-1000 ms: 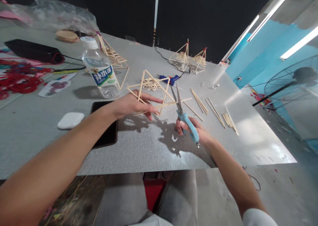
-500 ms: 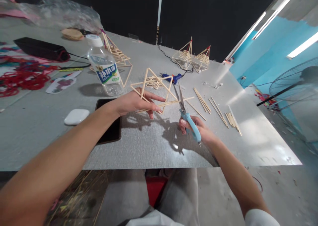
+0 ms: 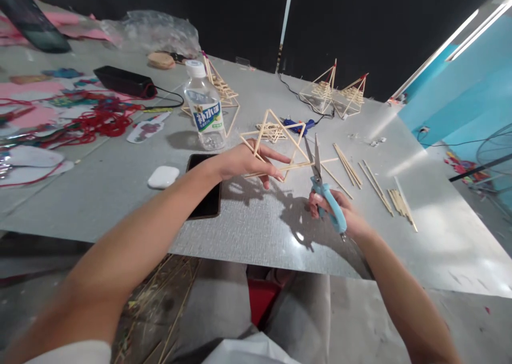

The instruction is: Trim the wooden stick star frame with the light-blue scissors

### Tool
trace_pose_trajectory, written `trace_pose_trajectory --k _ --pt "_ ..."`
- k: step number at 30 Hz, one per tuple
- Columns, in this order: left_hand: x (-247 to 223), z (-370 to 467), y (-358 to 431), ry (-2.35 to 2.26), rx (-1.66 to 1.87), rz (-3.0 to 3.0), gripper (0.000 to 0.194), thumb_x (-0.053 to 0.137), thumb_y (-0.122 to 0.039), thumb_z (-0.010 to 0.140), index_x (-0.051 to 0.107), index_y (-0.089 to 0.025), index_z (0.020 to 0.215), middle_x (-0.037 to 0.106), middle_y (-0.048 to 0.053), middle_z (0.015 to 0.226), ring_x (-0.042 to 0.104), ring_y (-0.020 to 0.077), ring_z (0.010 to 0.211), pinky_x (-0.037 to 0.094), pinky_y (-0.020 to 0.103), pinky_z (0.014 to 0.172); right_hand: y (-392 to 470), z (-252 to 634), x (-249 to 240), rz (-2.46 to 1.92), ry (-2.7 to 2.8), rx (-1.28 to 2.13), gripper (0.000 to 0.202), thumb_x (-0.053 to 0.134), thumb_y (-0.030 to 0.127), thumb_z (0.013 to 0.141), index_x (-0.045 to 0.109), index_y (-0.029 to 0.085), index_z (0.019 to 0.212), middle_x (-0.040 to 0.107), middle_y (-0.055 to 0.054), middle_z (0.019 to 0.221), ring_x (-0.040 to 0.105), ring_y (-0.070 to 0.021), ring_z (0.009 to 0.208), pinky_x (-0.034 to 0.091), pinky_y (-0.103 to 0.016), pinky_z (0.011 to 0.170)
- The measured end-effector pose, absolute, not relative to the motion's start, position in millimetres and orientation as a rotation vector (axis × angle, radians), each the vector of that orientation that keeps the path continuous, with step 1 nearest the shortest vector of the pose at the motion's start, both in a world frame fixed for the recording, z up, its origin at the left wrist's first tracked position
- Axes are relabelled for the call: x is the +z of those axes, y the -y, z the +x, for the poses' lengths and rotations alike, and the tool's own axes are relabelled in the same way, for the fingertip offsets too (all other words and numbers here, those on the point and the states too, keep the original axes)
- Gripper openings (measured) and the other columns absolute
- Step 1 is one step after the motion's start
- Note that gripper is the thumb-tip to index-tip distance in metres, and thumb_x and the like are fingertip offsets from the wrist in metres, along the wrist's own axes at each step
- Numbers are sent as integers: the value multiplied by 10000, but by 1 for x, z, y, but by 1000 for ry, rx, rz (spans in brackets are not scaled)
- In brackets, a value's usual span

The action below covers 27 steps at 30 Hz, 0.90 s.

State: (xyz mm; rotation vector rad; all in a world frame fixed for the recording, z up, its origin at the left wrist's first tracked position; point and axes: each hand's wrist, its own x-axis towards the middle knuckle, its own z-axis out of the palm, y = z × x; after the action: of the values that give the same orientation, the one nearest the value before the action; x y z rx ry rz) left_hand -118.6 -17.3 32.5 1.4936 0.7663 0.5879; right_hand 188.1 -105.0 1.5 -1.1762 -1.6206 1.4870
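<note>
My left hand (image 3: 254,164) holds a frame of thin wooden sticks (image 3: 269,119) above the grey table, its fingers closed on the lower sticks. My right hand (image 3: 332,209) grips light-blue-handled scissors (image 3: 335,212). The scissor blades are parted and point away from me, with a stick of the frame reaching between or against them; the exact contact is unclear. Behind the frame lie a small stack of sticks (image 3: 272,132) and a blue glue gun (image 3: 306,126). Loose sticks (image 3: 348,165) are spread to the right of the blades.
A plastic bottle (image 3: 208,113), a black phone (image 3: 206,201) and a white case (image 3: 163,177) are around my left forearm. Stick pyramids (image 3: 324,89) stand at the back. Red cords (image 3: 100,121) and a black box (image 3: 124,81) lie at left. The table's front edge (image 3: 248,266) is near my legs.
The view has turned to the left, so the table's things appear farther right. Both hands keep their grip on the stick frame and the scissors, with little other visible movement.
</note>
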Motion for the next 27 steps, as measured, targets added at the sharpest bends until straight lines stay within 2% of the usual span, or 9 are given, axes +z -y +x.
trace_pose_trajectory --k 4,7,10,15,18,23,27 --pt "35 -118 19 -775 590 1494 619 968 -301 765 833 -155 1350 860 90 884 800 205 679 634 303 733 104 188 0 -1185 1573 1514 542 878 776 885 752 252 828 732 -34 762 667 -193 733 572 -373 751" --pt "34 -118 19 -783 592 1498 607 962 -304 775 835 -157 1349 851 75 848 771 187 628 626 298 713 104 187 -2 -1199 1503 1569 556 910 780 844 814 236 903 834 -83 916 774 -216 821 650 -378 812" --pt "33 -118 18 -788 589 1504 636 972 -331 759 833 -166 1357 861 89 890 775 189 633 608 284 681 105 188 -4 -1203 1483 1588 598 897 795 845 869 230 1040 876 -133 1124 844 -278 1043 699 -437 985" --pt "33 -118 18 -813 574 1523 668 979 -381 735 837 -175 1354 872 121 966 777 196 639 606 289 672 105 191 -6 -1219 1479 1619 599 896 788 851 906 256 1125 861 -138 1314 806 -362 1304 630 -579 1240" --pt "36 -118 20 -832 578 1532 655 972 -376 739 842 -179 1350 866 116 937 777 208 647 616 308 685 103 193 -6 -1224 1489 1628 625 908 807 818 917 264 1125 866 -131 1324 808 -374 1315 619 -599 1256" --pt "42 -115 25 -860 582 1545 660 974 -391 733 846 -166 1340 860 119 928 765 210 660 611 317 691 99 192 -8 -1216 1481 1630 580 929 756 832 921 243 1104 876 -145 1278 826 -368 1275 671 -558 1185" --pt "43 -115 27 -894 585 1543 704 969 -423 720 838 -153 1358 849 111 876 752 207 648 606 313 700 99 192 -9 -1188 1452 1673 609 936 744 832 911 220 1141 869 -153 1298 831 -334 1264 655 -517 1214"
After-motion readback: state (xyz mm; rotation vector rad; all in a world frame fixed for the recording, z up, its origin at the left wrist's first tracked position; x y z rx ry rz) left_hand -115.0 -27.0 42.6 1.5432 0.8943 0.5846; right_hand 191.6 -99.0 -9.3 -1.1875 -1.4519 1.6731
